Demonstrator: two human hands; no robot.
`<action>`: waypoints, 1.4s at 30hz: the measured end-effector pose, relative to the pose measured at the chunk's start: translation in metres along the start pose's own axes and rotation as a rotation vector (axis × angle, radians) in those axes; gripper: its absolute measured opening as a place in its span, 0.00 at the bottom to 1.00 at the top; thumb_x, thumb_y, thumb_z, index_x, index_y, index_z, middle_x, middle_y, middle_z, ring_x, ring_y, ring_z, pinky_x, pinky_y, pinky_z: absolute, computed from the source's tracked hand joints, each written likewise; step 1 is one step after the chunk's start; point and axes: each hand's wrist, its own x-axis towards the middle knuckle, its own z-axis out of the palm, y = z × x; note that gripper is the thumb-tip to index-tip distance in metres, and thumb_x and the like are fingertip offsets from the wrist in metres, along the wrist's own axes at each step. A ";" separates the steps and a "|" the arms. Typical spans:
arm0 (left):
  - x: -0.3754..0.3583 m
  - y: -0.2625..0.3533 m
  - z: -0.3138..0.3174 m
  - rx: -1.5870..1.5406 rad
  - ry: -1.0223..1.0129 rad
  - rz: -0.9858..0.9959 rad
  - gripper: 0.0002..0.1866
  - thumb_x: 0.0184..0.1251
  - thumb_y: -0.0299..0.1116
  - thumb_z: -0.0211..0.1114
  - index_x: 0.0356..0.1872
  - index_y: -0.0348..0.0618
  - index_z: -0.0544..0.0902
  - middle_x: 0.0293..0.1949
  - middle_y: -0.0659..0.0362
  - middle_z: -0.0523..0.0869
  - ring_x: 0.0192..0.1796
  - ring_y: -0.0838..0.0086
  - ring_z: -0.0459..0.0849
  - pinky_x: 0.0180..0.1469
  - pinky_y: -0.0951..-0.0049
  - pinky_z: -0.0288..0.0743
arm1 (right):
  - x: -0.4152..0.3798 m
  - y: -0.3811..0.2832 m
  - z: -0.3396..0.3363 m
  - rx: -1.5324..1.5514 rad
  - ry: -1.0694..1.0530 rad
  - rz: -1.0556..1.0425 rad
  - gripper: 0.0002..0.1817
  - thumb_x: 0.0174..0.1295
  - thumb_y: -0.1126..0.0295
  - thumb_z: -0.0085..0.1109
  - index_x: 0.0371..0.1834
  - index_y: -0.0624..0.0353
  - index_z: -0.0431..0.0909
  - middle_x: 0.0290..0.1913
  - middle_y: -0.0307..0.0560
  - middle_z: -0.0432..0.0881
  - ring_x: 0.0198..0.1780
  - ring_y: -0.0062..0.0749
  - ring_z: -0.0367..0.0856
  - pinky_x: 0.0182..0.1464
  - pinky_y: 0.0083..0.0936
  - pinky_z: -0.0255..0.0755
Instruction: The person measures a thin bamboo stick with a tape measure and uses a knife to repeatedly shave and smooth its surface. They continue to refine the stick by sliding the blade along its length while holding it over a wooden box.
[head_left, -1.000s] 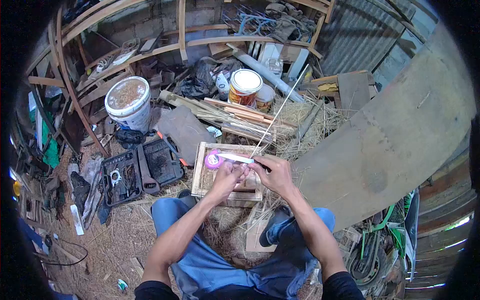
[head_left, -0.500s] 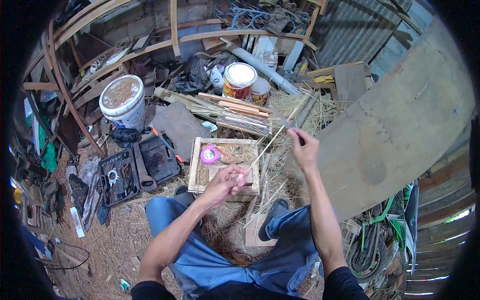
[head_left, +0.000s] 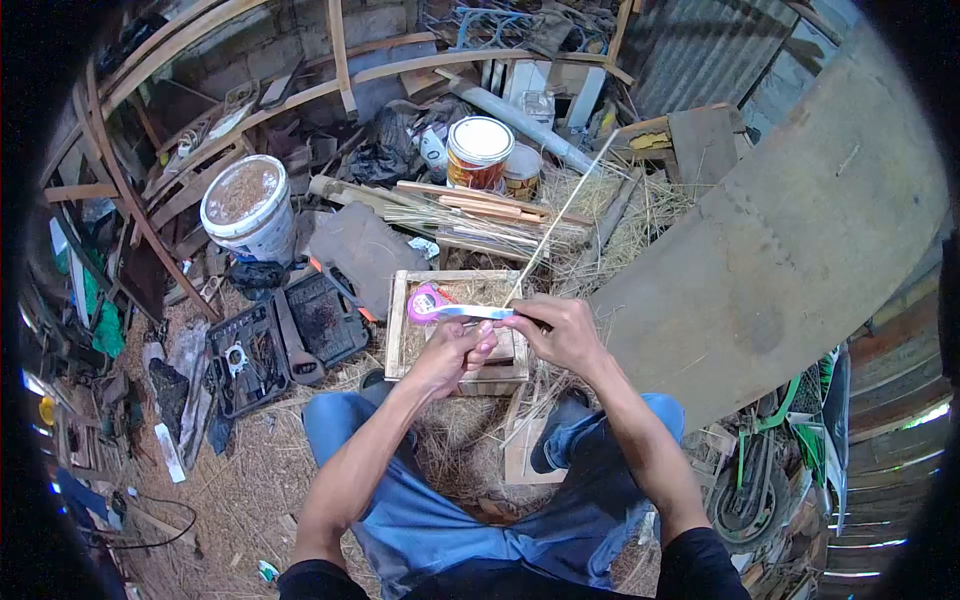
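My left hand point(head_left: 452, 352) pinches the near end of a thin pale stick point(head_left: 560, 212), which slants up and to the right over the straw. Touching it on the right, my right hand point(head_left: 562, 330) grips a knife point(head_left: 468, 312). The bright blade lies across the stick and points left, above my left fingers. Both hands hover over a small wooden crate point(head_left: 396, 330) between my knees. A pink tape measure point(head_left: 424, 299) rests at the crate's far left, just beyond the blade tip.
A black open tool case point(head_left: 285, 340) lies left of the crate, a white bucket point(head_left: 250, 205) behind it. Paint cans point(head_left: 480, 150) and a bundle of sticks point(head_left: 470, 225) sit beyond. A large wooden board point(head_left: 790, 250) leans at right, a green bike point(head_left: 790, 480) below it.
Half a second ago my right hand had swept the knife up and right along the stick. It is now back against my left hand, blade across the stick as before.
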 end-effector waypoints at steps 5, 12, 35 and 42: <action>0.006 -0.001 -0.001 0.022 0.047 0.093 0.08 0.72 0.35 0.56 0.42 0.42 0.74 0.23 0.68 0.68 0.22 0.87 0.59 0.22 0.85 0.48 | -0.002 0.019 -0.001 -0.031 0.048 0.119 0.08 0.56 0.69 0.65 0.35 0.60 0.85 0.31 0.51 0.85 0.29 0.36 0.84 0.30 0.26 0.76; -0.025 -0.005 -0.009 0.204 0.026 0.021 0.07 0.71 0.35 0.57 0.41 0.43 0.75 0.21 0.70 0.66 0.20 0.87 0.57 0.21 0.84 0.47 | -0.009 0.098 -0.078 -0.122 0.421 0.561 0.16 0.64 0.61 0.60 0.43 0.64 0.83 0.23 0.41 0.81 0.26 0.14 0.70 0.29 0.18 0.66; -0.005 -0.012 0.005 0.912 0.331 0.560 0.08 0.72 0.29 0.53 0.44 0.37 0.77 0.22 0.60 0.73 0.24 0.80 0.69 0.27 0.75 0.64 | -0.009 0.017 0.010 0.046 -0.031 0.073 0.11 0.59 0.65 0.64 0.38 0.60 0.84 0.32 0.53 0.84 0.29 0.35 0.84 0.32 0.27 0.75; -0.015 -0.013 -0.007 0.949 0.308 0.481 0.09 0.74 0.31 0.52 0.42 0.37 0.78 0.21 0.65 0.70 0.25 0.84 0.67 0.28 0.79 0.62 | 0.003 0.067 -0.038 0.015 0.041 0.527 0.14 0.66 0.63 0.54 0.45 0.61 0.80 0.30 0.49 0.84 0.27 0.29 0.81 0.28 0.28 0.73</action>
